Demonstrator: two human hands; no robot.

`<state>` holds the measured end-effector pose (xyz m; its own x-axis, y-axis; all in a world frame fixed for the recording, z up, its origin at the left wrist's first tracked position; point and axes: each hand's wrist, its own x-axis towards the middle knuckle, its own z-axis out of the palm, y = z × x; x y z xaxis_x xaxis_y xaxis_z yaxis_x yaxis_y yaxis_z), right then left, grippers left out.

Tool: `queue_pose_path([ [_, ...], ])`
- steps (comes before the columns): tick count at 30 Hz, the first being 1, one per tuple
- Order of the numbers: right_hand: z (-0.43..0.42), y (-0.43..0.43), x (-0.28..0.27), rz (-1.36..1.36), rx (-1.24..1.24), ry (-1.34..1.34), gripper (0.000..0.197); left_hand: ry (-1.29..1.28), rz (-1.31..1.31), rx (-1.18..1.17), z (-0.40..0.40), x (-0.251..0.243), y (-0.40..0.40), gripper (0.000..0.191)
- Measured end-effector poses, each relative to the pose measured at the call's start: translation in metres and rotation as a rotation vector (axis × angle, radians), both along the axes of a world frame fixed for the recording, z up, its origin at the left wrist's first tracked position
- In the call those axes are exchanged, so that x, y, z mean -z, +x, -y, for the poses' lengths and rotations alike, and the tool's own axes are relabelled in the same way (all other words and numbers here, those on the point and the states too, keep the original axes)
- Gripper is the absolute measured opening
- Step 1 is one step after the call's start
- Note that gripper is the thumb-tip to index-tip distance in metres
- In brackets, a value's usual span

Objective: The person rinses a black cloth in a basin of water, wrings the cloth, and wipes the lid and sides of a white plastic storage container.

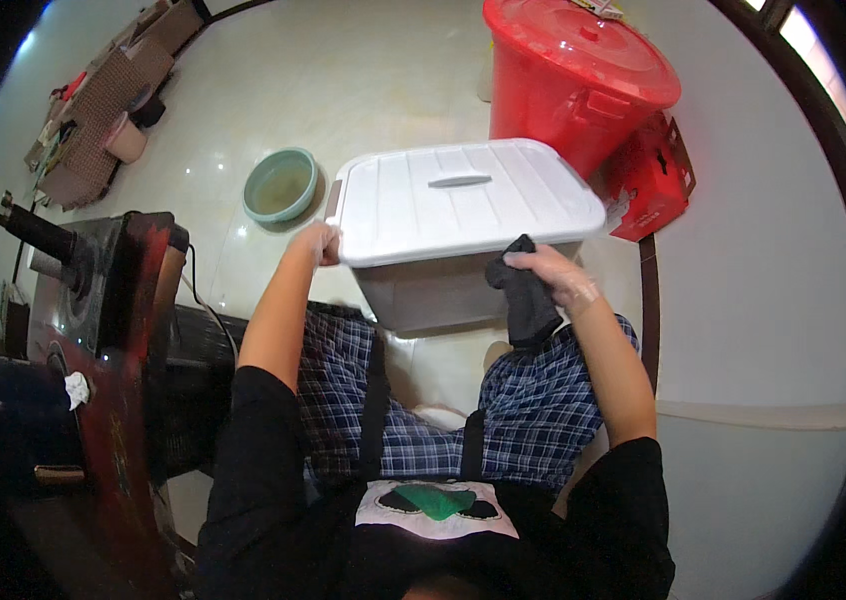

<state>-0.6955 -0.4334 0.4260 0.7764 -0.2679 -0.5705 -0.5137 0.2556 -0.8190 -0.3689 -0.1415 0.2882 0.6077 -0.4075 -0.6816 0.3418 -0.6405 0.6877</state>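
Note:
In front of my knees stands a plastic storage box (pixel 430 292) with a ribbed white lid (pixel 468 195) on top. My left hand (pixel 324 244) is at the lid's near left corner, fingers curled against the edge by the side latch; its fingertips are partly hidden. A dark grey cloth (pixel 531 307) hangs from my right hand (pixel 550 274), which grips its upper end beside the front edge of the lid. The cloth hangs down over the box's front right part, above my knee.
A green basin (pixel 280 185) holding cloudy water sits on the floor left of the box. Behind it on the right are a lidded red bucket (pixel 558 90) and a red carton (pixel 648 180). Dark wooden furniture (pixel 115 337) stands at my left, a wall (pixel 753 300) at my right.

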Motion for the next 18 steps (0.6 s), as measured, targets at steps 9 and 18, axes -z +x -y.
queue_pose_path([
  [9,-0.035,0.032,0.039,0.077,0.312,0.165,0.067,-0.081,0.058,-0.205,-0.002,-0.074,-0.045,0.042],
  [18,-0.048,0.030,0.043,0.221,0.538,0.333,0.045,-0.176,-0.107,-0.234,-0.024,-0.065,-0.056,0.040],
])
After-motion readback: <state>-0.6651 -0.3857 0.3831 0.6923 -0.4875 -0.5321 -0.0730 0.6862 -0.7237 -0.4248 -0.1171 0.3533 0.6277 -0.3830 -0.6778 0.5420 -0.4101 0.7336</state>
